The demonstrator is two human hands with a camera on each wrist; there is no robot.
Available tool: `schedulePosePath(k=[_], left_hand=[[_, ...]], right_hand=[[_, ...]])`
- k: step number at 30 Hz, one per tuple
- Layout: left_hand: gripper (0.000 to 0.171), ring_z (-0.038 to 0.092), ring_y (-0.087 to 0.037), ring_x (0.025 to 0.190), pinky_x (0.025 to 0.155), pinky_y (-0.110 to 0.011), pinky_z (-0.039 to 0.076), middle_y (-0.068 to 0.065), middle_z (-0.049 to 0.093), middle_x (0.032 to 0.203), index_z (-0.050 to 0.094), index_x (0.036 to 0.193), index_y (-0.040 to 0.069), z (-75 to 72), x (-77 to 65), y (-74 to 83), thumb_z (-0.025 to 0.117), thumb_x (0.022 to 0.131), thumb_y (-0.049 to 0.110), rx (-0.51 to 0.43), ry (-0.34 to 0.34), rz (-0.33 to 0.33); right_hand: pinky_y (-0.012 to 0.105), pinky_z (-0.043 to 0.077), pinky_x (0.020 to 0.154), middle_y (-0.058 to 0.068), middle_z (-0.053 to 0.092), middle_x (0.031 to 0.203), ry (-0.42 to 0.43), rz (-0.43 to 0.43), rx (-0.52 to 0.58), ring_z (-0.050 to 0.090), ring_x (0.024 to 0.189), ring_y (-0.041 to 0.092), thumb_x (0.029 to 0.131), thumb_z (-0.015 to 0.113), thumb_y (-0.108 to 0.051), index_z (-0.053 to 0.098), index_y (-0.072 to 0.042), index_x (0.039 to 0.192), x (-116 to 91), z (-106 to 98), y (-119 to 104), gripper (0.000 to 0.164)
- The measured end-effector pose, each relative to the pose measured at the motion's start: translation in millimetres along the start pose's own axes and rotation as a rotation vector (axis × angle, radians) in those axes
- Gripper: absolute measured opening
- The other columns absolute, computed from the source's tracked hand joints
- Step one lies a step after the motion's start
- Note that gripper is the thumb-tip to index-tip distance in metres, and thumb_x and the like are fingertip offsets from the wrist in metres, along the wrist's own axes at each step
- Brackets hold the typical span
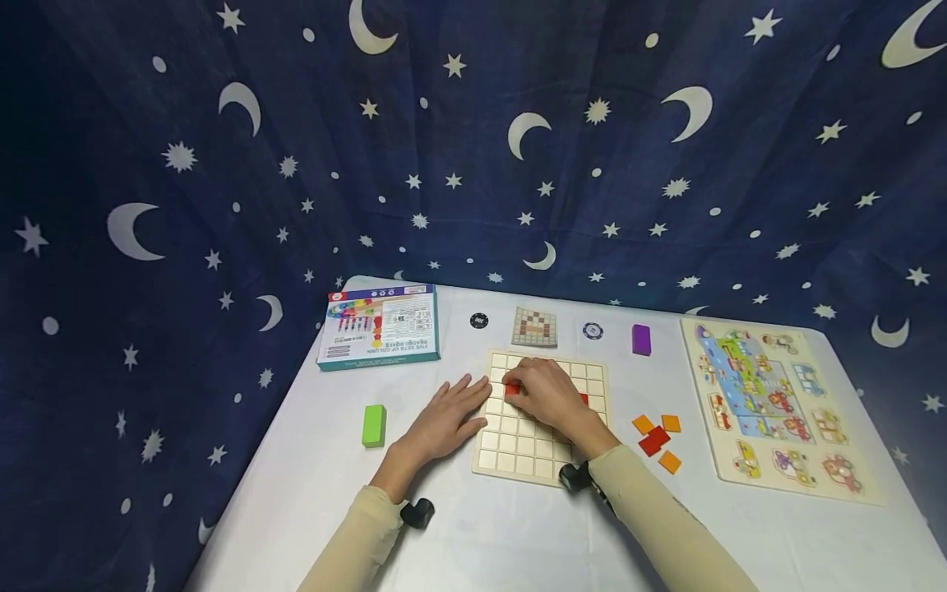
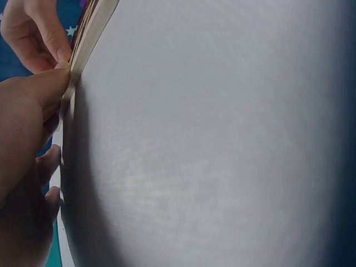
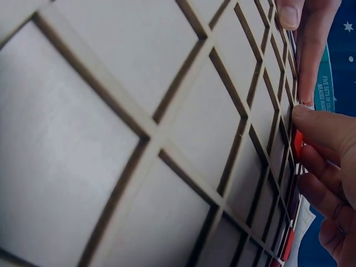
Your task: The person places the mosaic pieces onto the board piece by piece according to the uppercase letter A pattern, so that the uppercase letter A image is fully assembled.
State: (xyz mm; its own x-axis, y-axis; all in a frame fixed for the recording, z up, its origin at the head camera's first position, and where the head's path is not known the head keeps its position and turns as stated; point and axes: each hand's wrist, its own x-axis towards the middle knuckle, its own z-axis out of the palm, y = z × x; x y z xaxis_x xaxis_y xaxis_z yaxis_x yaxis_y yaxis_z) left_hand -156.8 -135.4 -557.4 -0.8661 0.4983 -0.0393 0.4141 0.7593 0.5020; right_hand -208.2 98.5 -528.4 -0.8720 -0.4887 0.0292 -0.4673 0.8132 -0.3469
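A wooden grid board point(image 1: 512, 465) lies on the white table, with rows of square cells. My right hand point(image 1: 549, 393) reaches over its upper part and pinches a red square tile point(image 1: 512, 390) between thumb and fingers; in the right wrist view the red tile point(image 3: 298, 143) shows beside the thumb. More red point(image 1: 584, 400) shows on the board past that hand, which hides several cells. Along the board's left edge, my left hand point(image 1: 442, 418) rests with fingers spread. In the left wrist view its thumb point(image 2: 53, 83) touches the board's edge.
Orange tiles point(image 1: 670, 462) and red tiles point(image 1: 654, 441) lie right of the board. Behind it sit a pattern card point(image 1: 535, 327) and two chips. A green block point(image 1: 374, 426), a purple block point(image 1: 641, 339), a toy box point(image 1: 379, 327) and a picture puzzle point(image 1: 851, 460) stand around.
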Motion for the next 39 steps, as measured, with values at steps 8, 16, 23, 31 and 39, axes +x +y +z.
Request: schedulePosePath(k=[8, 16, 23, 31, 39], left_hand=[[0.064, 0.026, -0.031, 0.167, 0.136, -0.06, 0.019, 0.001, 0.033, 0.176, 0.039, 0.166, 0.016, 2.1, 1.1, 2.4, 0.056, 0.11, 0.04, 0.015, -0.007, 0.012], [0.064, 0.025, -0.031, 0.167, 0.137, -0.06, 0.018, 0.0, 0.033, 0.176, 0.038, 0.167, 0.016, 0.6, 2.2, 3.9, 0.056, 0.11, 0.039, 0.006, -0.013, 0.007], [0.064, 0.024, -0.031, 0.167, 0.137, -0.059, 0.017, 0.0, 0.033, 0.176, 0.039, 0.166, 0.016, 0.0, 2.7, 4.5, 0.057, 0.11, 0.039, -0.006, -0.007, -0.002], [0.064, 0.025, -0.032, 0.167, 0.137, -0.06, 0.018, -0.001, 0.034, 0.176, 0.039, 0.166, 0.015, -0.4, 1.9, 4.7, 0.058, 0.11, 0.037, -0.014, -0.003, -0.003], [0.063, 0.026, -0.032, 0.167, 0.137, -0.06, 0.018, 0.0, 0.035, 0.175, 0.04, 0.166, 0.015, 0.7, 0.1, 3.9, 0.059, 0.11, 0.037, -0.022, 0.009, -0.014]], right_hand=[[0.047, 0.054, 0.106, -0.001, 0.077, 0.111, 0.016, 0.006, 0.001, 0.071, 0.105, 0.022, 0.093, 0.085, -0.031, 0.081, -0.018, 0.119, -10, -6, 4, 0.03], [0.05, 0.054, 0.106, 0.003, 0.077, 0.119, 0.03, 0.032, -0.009, 0.07, 0.114, 0.026, 0.092, 0.085, -0.032, 0.081, -0.018, 0.122, -29, -18, 23, 0.034], [0.054, 0.051, 0.107, 0.005, 0.076, 0.12, 0.055, 0.087, 0.017, 0.068, 0.12, 0.028, 0.092, 0.084, -0.029, 0.08, -0.017, 0.123, -56, -27, 47, 0.033], [0.047, 0.05, 0.091, 0.004, 0.076, 0.114, 0.129, 0.122, -0.001, 0.068, 0.105, 0.025, 0.092, 0.084, -0.027, 0.08, -0.016, 0.123, -89, -33, 80, 0.033], [0.041, 0.047, 0.08, 0.006, 0.076, 0.112, 0.16, 0.169, -0.016, 0.066, 0.094, 0.021, 0.092, 0.084, -0.024, 0.079, -0.012, 0.123, -132, -50, 117, 0.034]])
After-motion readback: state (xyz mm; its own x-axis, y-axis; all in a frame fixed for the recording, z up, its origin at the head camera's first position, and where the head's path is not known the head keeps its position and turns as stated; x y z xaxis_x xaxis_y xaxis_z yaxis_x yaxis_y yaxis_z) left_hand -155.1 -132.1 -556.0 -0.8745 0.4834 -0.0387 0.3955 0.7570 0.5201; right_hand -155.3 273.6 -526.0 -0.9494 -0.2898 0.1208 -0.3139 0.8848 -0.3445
